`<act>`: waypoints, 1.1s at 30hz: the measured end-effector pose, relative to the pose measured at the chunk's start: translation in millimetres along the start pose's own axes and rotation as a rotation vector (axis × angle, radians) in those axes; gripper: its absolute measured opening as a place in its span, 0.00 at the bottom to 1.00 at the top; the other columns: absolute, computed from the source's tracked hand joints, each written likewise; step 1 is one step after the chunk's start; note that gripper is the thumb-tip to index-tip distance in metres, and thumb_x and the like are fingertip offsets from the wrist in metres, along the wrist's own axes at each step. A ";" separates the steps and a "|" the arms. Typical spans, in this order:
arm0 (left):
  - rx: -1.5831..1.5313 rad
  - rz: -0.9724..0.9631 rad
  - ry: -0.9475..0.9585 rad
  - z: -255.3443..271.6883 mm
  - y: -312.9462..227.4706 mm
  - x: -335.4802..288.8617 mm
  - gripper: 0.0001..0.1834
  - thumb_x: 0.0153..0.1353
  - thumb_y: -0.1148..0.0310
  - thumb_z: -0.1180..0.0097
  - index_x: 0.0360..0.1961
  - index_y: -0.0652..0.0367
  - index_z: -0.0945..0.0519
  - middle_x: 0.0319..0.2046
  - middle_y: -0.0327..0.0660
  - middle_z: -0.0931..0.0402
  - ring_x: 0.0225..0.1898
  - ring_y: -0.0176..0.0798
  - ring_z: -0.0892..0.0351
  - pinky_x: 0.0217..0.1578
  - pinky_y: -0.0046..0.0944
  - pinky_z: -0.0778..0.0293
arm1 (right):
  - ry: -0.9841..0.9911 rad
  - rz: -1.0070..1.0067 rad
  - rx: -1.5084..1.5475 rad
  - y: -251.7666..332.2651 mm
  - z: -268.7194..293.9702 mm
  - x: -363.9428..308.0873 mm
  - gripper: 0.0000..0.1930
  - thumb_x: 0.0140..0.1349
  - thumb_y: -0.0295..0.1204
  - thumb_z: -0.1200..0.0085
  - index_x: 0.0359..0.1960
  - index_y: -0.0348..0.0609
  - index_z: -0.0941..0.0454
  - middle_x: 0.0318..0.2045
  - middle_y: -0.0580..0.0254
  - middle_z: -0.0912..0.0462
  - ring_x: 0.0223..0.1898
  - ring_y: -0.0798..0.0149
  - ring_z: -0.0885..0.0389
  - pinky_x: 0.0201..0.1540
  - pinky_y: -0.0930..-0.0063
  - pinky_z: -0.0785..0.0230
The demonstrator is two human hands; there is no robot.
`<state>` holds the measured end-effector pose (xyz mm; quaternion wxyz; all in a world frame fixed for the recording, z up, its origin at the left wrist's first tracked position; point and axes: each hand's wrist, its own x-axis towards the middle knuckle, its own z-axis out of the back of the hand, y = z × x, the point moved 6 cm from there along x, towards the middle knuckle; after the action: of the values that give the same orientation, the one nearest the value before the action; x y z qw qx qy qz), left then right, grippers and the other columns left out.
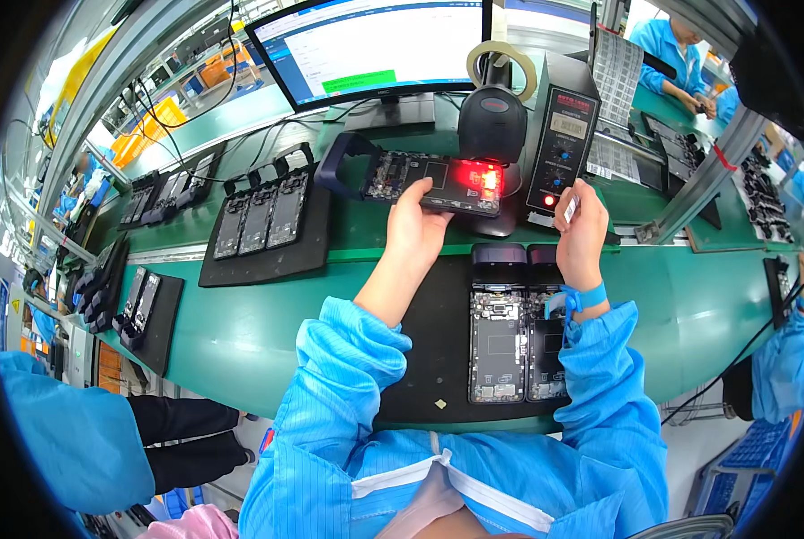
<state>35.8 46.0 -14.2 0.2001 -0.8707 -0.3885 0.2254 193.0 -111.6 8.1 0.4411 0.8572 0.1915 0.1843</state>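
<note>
The left hand (pixel 415 226) grips one opened phone (pixel 438 184), thumb on top and fingers beneath, holding it raised above the green table (pixel 240 328). The right hand (pixel 585 225), fingers curled nearly closed, pinches one small white label (pixel 572 210).

Just beyond the left hand, one black scanner (pixel 493 124) blocks the way forward, its red light falling on the phone. One roll of tape (pixel 527 70) hangs behind it. Ahead of the right hand stands one black control box (pixel 564 135); past the scanner is one monitor (pixel 375 49).

Nearer the body, below and between the hands, two more opened phones (pixel 497 346) lie side by side on a black mat (pixel 429 332); the right forearm partly covers one. Left of the left hand, one black tray (pixel 276 263) carries three phones; farther left are others, too crowded to count.
</note>
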 end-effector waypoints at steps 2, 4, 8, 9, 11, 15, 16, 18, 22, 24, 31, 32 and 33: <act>0.016 -0.024 0.001 3.0 -5.6 0.6 0.11 0.56 0.73 0.56 0.39 0.67 0.32 0.40 0.47 0.31 0.44 0.43 0.32 0.48 0.43 0.36 | 0.058 0.089 -0.016 14.5 -10.3 -6.9 0.16 0.57 0.33 0.56 0.13 0.44 0.38 0.12 0.72 0.39 0.15 0.80 0.45 0.20 0.82 0.51; 0.030 -0.034 -0.024 2.4 -10.5 -1.8 0.10 0.56 0.73 0.57 0.38 0.67 0.32 0.40 0.46 0.31 0.43 0.42 0.32 0.49 0.43 0.36 | 0.081 0.106 -0.001 21.9 -16.3 -7.3 0.16 0.57 0.32 0.57 0.12 0.43 0.39 0.12 0.72 0.39 0.16 0.80 0.45 0.21 0.83 0.51; 0.144 -0.083 0.011 4.4 -21.6 -33.9 0.13 0.57 0.73 0.56 0.43 0.65 0.33 0.42 0.44 0.30 0.45 0.42 0.31 0.48 0.42 0.36 | 0.275 0.170 -0.042 36.1 -30.4 -21.1 0.13 0.56 0.30 0.56 0.15 0.42 0.38 0.16 0.71 0.37 0.19 0.79 0.43 0.23 0.84 0.48; 0.193 -0.121 0.046 5.0 -27.8 -50.1 0.13 0.57 0.73 0.56 0.44 0.64 0.33 0.42 0.44 0.30 0.46 0.42 0.31 0.48 0.42 0.36 | 0.353 0.162 -0.050 38.4 -40.2 -28.8 0.11 0.54 0.30 0.55 0.17 0.41 0.37 0.19 0.70 0.36 0.21 0.79 0.41 0.25 0.85 0.46; 0.367 -0.222 0.042 16.4 -35.9 -80.6 0.17 0.54 0.76 0.51 0.47 0.61 0.34 0.43 0.41 0.31 0.45 0.38 0.30 0.45 0.39 0.34 | 0.498 0.140 -0.073 45.4 -59.9 -51.0 0.07 0.51 0.28 0.52 0.22 0.40 0.35 0.26 0.68 0.34 0.24 0.78 0.37 0.28 0.85 0.43; 1.021 -0.388 0.168 24.9 -42.8 -137.4 0.17 0.54 0.75 0.51 0.47 0.66 0.33 0.42 0.42 0.29 0.45 0.34 0.32 0.47 0.34 0.36 | 0.844 0.125 -0.223 56.7 -96.4 -102.1 0.17 0.45 0.30 0.42 0.35 0.40 0.35 0.49 0.56 0.40 0.53 0.64 0.41 0.51 0.70 0.42; 1.029 -0.430 0.137 32.0 -39.3 -144.6 0.17 0.54 0.74 0.50 0.45 0.67 0.32 0.40 0.42 0.28 0.44 0.33 0.31 0.45 0.34 0.36 | 0.867 0.103 -0.205 55.8 -103.1 -112.0 0.19 0.45 0.30 0.40 0.35 0.40 0.36 0.51 0.54 0.41 0.55 0.62 0.42 0.53 0.68 0.45; 1.093 -0.443 0.200 39.1 -32.4 -149.5 0.13 0.53 0.76 0.51 0.41 0.65 0.29 0.35 0.41 0.27 0.39 0.32 0.29 0.40 0.33 0.33 | 0.920 0.080 -0.175 50.4 -115.2 -128.4 0.21 0.44 0.32 0.38 0.35 0.40 0.37 0.55 0.50 0.44 0.58 0.57 0.46 0.57 0.64 0.49; 1.135 -0.462 0.248 51.5 -25.3 -148.3 0.13 0.50 0.79 0.52 0.39 0.64 0.28 0.32 0.42 0.26 0.35 0.33 0.27 0.36 0.32 0.32 | 0.809 0.023 -0.146 42.9 -121.8 -135.0 0.17 0.45 0.31 0.38 0.33 0.40 0.34 0.52 0.52 0.42 0.52 0.60 0.38 0.54 0.67 0.44; 1.192 -0.503 0.279 49.4 -25.6 -150.9 0.16 0.48 0.80 0.53 0.42 0.64 0.29 0.34 0.44 0.26 0.37 0.36 0.26 0.37 0.33 0.32 | 0.767 0.021 -0.138 41.3 -119.7 -135.3 0.16 0.45 0.31 0.38 0.31 0.40 0.33 0.49 0.54 0.39 0.47 0.64 0.35 0.50 0.70 0.41; 1.249 -0.498 0.329 41.5 -23.1 -154.1 0.21 0.49 0.77 0.50 0.48 0.63 0.33 0.42 0.47 0.29 0.44 0.42 0.27 0.43 0.35 0.32 | 0.758 0.216 -0.423 51.1 -121.1 -139.5 0.16 0.43 0.32 0.38 0.28 0.41 0.31 0.44 0.55 0.36 0.41 0.67 0.36 0.43 0.76 0.41; 1.264 -0.516 0.345 42.2 -22.3 -153.7 0.21 0.50 0.76 0.50 0.48 0.63 0.33 0.43 0.47 0.29 0.44 0.42 0.28 0.43 0.35 0.32 | 0.746 0.207 -0.416 51.2 -121.2 -140.9 0.16 0.41 0.33 0.37 0.28 0.42 0.31 0.44 0.56 0.36 0.42 0.66 0.36 0.43 0.73 0.41; 1.279 -0.536 0.364 40.8 -21.6 -153.5 0.21 0.50 0.76 0.49 0.48 0.62 0.33 0.43 0.47 0.29 0.44 0.43 0.28 0.43 0.35 0.32 | 0.742 0.248 -0.436 53.1 -122.1 -142.0 0.16 0.41 0.34 0.37 0.27 0.42 0.31 0.43 0.56 0.36 0.42 0.65 0.36 0.44 0.73 0.41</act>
<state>-90.8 -51.3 0.1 0.7815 -0.4813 -0.3411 0.2034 20.6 -126.1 97.4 0.4873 0.6366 0.1892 0.5670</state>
